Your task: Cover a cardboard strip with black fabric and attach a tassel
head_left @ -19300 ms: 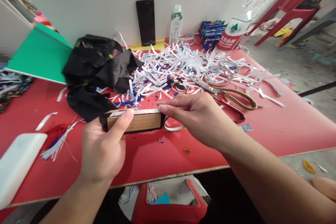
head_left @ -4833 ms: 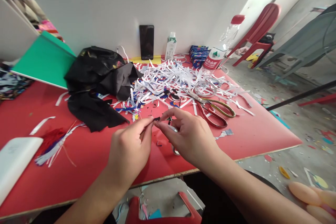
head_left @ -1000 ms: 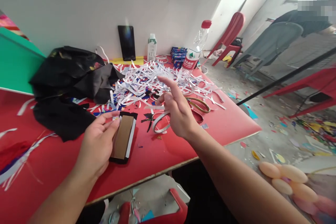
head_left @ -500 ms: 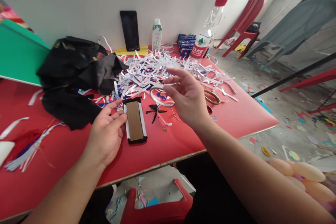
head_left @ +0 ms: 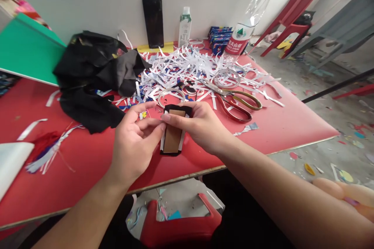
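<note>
A small brown cardboard rectangle [head_left: 173, 139], edged with white strips and backed by black fabric, lies on the red table [head_left: 96, 163] near its front edge. My left hand [head_left: 134, 142] pinches its upper left edge between thumb and fingers. My right hand [head_left: 201, 126] covers its top right part, the index finger stretched across the top to meet my left fingertips. A thin white tape ring [head_left: 170, 94] lies just behind the piece.
Scissors [head_left: 235, 99] lie to the right beside a heap of white paper strips [head_left: 189, 66]. Black cloth [head_left: 93, 78] and a green board [head_left: 26, 48] sit at the left. A phone [head_left: 154, 21], a small bottle [head_left: 184, 27] and a water bottle [head_left: 248, 27] stand by the wall. A red stool [head_left: 178, 225] stands below the table edge.
My right hand, raised over the strips half a second ago, has come down onto the cardboard piece. My left fingers have closed on its left edge.
</note>
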A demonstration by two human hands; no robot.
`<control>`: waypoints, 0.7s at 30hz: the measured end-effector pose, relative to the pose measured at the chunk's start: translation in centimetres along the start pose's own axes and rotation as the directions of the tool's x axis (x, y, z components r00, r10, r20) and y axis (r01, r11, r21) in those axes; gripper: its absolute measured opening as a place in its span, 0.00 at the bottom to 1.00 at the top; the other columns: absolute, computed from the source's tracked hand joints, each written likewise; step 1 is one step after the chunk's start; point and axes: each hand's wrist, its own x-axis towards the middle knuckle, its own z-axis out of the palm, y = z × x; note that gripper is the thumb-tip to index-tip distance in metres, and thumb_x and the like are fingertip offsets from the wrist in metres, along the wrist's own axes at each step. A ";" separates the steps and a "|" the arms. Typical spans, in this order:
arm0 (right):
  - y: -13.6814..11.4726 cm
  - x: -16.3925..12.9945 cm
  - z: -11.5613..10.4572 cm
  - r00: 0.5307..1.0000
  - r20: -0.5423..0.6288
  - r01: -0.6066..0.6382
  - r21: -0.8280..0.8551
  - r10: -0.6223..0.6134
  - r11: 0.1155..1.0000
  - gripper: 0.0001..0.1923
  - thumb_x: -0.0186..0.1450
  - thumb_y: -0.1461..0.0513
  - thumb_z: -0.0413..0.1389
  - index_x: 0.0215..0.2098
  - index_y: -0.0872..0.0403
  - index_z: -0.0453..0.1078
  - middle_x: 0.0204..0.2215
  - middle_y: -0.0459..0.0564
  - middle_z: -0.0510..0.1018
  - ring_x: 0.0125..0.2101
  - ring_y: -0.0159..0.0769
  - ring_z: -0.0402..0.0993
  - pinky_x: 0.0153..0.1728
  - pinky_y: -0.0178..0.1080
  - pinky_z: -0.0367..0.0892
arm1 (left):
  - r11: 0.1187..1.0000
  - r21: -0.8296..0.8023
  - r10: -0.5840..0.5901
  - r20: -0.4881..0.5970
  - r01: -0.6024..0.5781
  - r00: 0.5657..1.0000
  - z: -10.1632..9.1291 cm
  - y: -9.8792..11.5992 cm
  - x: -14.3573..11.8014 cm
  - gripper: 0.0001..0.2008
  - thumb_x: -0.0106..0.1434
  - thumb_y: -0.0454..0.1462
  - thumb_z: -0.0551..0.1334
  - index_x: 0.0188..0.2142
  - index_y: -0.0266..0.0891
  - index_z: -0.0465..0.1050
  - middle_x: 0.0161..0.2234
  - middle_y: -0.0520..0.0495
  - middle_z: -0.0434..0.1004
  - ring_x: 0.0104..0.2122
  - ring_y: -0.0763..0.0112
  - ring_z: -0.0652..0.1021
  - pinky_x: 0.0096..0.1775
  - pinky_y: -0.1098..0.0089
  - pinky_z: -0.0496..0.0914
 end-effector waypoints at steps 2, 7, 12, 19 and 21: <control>0.1 0.0 0.1 0.999 -0.047 -0.019 0.057 0.022 0.998 0.20 0.53 0.51 0.77 0.31 0.55 0.78 0.27 0.43 0.78 0.26 0.30 0.71 0.28 0.35 0.71 | 0.998 0.052 0.021 0.028 -0.022 0.999 0.2 0.0 -0.2 0.27 0.60 0.38 0.77 0.57 0.44 0.74 0.34 0.49 0.87 0.30 0.65 0.85 0.33 0.71 0.78; -0.3 0.4 -0.6 0.976 -0.219 0.043 0.119 -0.017 0.992 0.20 0.52 0.51 0.77 0.29 0.53 0.75 0.25 0.42 0.77 0.25 0.30 0.70 0.26 0.35 0.70 | 0.997 0.077 0.011 0.125 -0.021 0.992 0.3 0.1 -0.2 0.29 0.60 0.35 0.76 0.60 0.45 0.73 0.29 0.54 0.82 0.32 0.66 0.84 0.38 0.70 0.78; -0.2 0.4 -1.0 0.988 -0.155 0.026 0.127 -0.006 0.992 0.18 0.53 0.53 0.78 0.30 0.53 0.78 0.28 0.44 0.81 0.28 0.32 0.74 0.29 0.36 0.73 | 0.997 -0.055 -0.044 0.232 0.059 0.972 0.1 -0.8 0.1 0.12 0.65 0.41 0.74 0.47 0.42 0.80 0.34 0.49 0.83 0.35 0.66 0.82 0.40 0.68 0.77; 0.4 0.2 -0.1 0.998 -0.059 -0.022 0.212 0.036 0.977 0.15 0.56 0.54 0.76 0.35 0.53 0.82 0.32 0.45 0.84 0.30 0.32 0.78 0.33 0.36 0.76 | 0.996 0.062 0.064 0.067 -0.068 0.996 0.0 -1.2 -0.4 0.18 0.71 0.49 0.67 0.29 0.42 0.76 0.24 0.52 0.73 0.24 0.70 0.71 0.27 0.70 0.66; 0.5 0.2 0.0 0.999 -0.035 -0.018 0.240 0.027 0.971 0.14 0.59 0.53 0.74 0.35 0.54 0.82 0.32 0.46 0.85 0.31 0.33 0.79 0.33 0.37 0.77 | 0.979 0.155 0.129 0.019 -0.131 0.991 0.1 -0.8 -0.6 0.19 0.71 0.47 0.67 0.26 0.42 0.74 0.22 0.52 0.70 0.23 0.71 0.69 0.27 0.70 0.66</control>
